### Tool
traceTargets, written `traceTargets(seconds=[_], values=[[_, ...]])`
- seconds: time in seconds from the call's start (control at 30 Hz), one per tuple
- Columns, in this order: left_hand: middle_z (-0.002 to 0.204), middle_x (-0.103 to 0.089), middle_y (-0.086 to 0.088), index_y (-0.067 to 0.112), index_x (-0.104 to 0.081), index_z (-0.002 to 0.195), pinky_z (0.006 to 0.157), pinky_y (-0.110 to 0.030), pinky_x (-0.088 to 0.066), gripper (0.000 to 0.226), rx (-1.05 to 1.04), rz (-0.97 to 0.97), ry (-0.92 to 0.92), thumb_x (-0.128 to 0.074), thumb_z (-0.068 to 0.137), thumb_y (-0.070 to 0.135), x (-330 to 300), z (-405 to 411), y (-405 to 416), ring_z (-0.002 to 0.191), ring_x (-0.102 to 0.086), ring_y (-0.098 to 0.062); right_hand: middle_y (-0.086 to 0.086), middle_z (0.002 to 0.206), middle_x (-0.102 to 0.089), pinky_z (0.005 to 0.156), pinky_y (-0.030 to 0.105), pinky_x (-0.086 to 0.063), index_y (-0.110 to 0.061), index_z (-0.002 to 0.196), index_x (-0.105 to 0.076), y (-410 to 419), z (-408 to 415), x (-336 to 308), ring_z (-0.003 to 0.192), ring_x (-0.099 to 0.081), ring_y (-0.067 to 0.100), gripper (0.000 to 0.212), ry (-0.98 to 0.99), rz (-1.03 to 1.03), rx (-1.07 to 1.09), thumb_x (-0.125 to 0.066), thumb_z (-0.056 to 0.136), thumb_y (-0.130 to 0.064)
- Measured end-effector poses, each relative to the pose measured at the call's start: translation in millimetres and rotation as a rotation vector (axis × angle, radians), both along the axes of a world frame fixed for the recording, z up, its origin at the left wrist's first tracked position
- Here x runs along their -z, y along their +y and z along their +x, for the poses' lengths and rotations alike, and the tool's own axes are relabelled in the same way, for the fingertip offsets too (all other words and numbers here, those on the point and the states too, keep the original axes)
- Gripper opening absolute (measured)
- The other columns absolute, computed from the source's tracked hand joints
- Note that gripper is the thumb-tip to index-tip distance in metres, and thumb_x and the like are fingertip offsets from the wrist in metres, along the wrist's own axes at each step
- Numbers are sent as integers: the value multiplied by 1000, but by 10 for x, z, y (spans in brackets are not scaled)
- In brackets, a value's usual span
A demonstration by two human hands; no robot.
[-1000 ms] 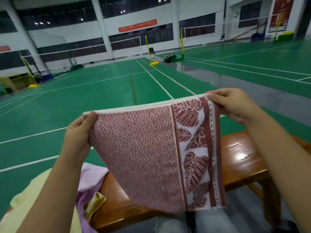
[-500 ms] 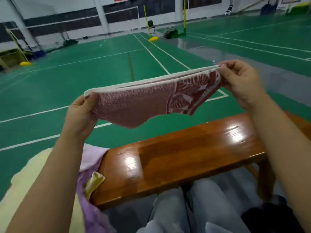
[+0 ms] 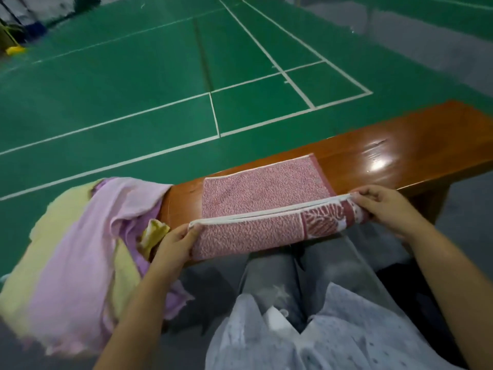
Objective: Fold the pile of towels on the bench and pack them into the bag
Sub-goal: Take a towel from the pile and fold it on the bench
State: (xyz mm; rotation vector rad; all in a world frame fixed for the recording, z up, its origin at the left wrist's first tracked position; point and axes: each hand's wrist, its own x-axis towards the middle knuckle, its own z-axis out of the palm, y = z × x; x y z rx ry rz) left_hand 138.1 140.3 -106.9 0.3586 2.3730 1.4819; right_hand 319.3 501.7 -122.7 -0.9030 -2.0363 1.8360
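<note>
Red towel [image 3: 262, 193] on bench [image 3: 400, 153], both hands [image 3: 173, 241] [image 3: 386, 206] pinching

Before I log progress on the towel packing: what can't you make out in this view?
- Bag: not in the head view at all.
- Pile: left and bottom edges cut it off; blurred, so no towel count.
- Red towel: near layers under the raised edge are hidden; both hands cover its corners.
- Bench: the right end runs out of frame.
</note>
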Motion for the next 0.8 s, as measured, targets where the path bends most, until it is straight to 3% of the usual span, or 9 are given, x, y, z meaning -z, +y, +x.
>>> traceTargets(seconds=[0.17,0.3,0.43,0.63,0.8], values=[[80,-59,8,19,-63,90,59,-1,-37,17,16,-81,107,-49,99,22,-53,117,-29,74,-50,-2,9,88,-71,61,25,-57,-9,96,-66,26,104,-125,69,-69,11,9,-69,4,-52,-60,90,-9],[89,-61,6,28,-63,91,67,-17,-43,15,-12,-41,10,-49,98,29,-162,138,-22,82,-55,-10,11,89,-71,74,41,-58,-10,95,-65,87,84,-166,79,-69,24,8,-107,-6,-84,-60,90,-12],[90,-57,15,26,-61,99,61,-11,-35,15,-54,-79,41,-47,99,33,-208,-48,132,81,-51,0,12,91,-71,78,44,-57,-12,95,-64,142,-148,-146,82,-69,26,7,-99,-11,-51,-60,91,-17],[105,-63,6,27,-59,103,73,-25,-48,12,-50,49,-176,-48,99,31,-74,-616,397,98,-60,-14,2,88,-66,68,28,-51,-17,96,-59,276,-764,-176,81,-62,15,5,-82,115,-29,-55,95,-20],[103,-62,5,22,-57,106,90,-38,-50,11,-101,-95,-148,-51,99,28,148,-1036,584,101,-58,-19,-2,91,-61,64,25,-48,-18,101,-57,401,-1217,42,83,-59,12,8,-160,264,-55,-54,96,-23]])
